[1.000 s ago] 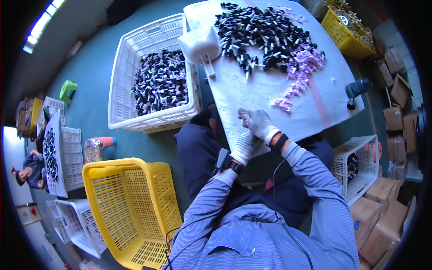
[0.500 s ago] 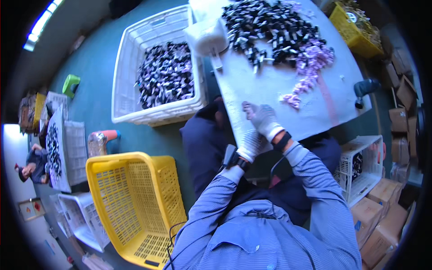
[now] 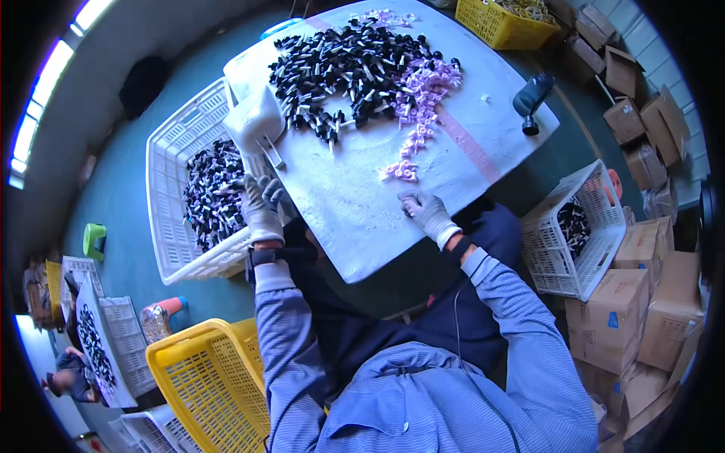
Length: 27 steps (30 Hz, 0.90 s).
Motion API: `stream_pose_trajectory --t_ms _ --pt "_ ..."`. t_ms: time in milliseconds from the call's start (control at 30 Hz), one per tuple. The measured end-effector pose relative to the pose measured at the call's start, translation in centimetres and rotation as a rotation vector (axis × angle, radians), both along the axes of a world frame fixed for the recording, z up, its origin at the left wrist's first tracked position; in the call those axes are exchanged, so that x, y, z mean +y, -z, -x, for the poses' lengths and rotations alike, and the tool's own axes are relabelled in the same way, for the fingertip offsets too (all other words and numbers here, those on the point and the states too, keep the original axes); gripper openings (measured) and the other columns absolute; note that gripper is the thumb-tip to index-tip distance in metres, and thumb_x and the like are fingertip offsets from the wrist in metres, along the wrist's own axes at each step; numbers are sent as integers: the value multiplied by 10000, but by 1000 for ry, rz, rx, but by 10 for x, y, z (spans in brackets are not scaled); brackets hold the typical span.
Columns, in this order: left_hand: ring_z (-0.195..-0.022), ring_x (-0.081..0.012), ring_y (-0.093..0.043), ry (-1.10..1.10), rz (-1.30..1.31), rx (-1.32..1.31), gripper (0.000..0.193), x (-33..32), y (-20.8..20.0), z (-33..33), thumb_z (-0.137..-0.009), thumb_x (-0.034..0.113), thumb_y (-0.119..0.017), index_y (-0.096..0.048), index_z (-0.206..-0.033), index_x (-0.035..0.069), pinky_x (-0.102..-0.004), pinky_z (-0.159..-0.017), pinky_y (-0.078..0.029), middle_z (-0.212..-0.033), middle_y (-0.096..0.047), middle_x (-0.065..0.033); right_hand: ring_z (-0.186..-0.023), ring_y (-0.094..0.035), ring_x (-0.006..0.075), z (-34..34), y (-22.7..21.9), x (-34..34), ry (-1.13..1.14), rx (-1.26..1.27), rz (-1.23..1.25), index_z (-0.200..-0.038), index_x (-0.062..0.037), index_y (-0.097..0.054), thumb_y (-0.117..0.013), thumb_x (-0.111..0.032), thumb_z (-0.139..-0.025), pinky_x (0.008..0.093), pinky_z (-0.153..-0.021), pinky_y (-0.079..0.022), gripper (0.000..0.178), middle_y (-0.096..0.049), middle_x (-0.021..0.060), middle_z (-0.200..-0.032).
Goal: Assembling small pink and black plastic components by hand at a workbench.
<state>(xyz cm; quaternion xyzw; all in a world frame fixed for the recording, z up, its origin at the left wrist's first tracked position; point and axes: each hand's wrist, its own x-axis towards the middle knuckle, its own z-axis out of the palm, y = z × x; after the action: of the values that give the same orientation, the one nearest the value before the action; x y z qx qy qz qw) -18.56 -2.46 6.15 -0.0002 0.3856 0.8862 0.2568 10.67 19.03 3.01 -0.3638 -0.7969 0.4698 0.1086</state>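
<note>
- Black bits (image 3: 359,62) with white sticks lie in a messy heap on the table's (image 3: 340,204) far side.
- Tiny light-purple bits (image 3: 417,94) make a wiggly trail down the table's middle.
- Mixed bits (image 3: 210,196), black and purple, sit piled in a white crate (image 3: 168,181) left of the table.

You wear matt knit-cloth gloves (image 3: 433,217); your tabletop (image 3: 340,211) looks slightly rough, the black pieces (image 3: 332,72) glossy plastic, the yellow basket (image 3: 217,383) smooth plastic, the boxes (image 3: 609,318) matt cardboard.

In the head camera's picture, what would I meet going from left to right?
A green item, black-and-purple pieces in a white crate, the gloved left hand, the gloved right hand, a dark rounded object, cardboard boxes.
</note>
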Motion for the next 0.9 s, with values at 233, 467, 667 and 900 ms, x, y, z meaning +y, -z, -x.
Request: stream_pose_trajectory --t_ms 233,467,667,900 --pt "-680 -126 -637 187 964 756 396 93 17 -27 -907 239 -674 -571 -1246 63 -259 -550 -494 -943 -679 -76 -844 -645 390 -6 2 8 0 -138 -155 -1012 -136 -694 -548 -455 -917 459 -757 -500 363 -672 187 -866" --pt "-910 -376 -651 227 1454 1213 418 177 28 -11 -787 387 -749 -619 -1035 76 -478 -770 -519 -959 -669 -183 -877 -654 366 -3 -14 9 -30 -144 -23 -1056 -161 -681 -586 -367 -910 448 -781 -508 270 -687 153 -921" --pt "-882 -357 -661 352 1615 1258 343 187 27 -26 -813 368 -721 -657 -974 72 -464 -757 -535 -979 -662 -173 -880 -655 360 4 -19 13 -68 -137 -150 -1068 -151 -673 -591 -347 -907 446 -783 -511 266 -686 149 -943" --pt "-876 -270 -691 307 990 810 396 115 34 -81 -858 289 -712 -626 -1143 27 -360 -804 -523 -953 -709 -158 -925 -647 346 48 -38 19 -112 -54 -442 -1109 -142 -605 -561 -276 -917 468 -780 -516 238 -656 138 -1030"
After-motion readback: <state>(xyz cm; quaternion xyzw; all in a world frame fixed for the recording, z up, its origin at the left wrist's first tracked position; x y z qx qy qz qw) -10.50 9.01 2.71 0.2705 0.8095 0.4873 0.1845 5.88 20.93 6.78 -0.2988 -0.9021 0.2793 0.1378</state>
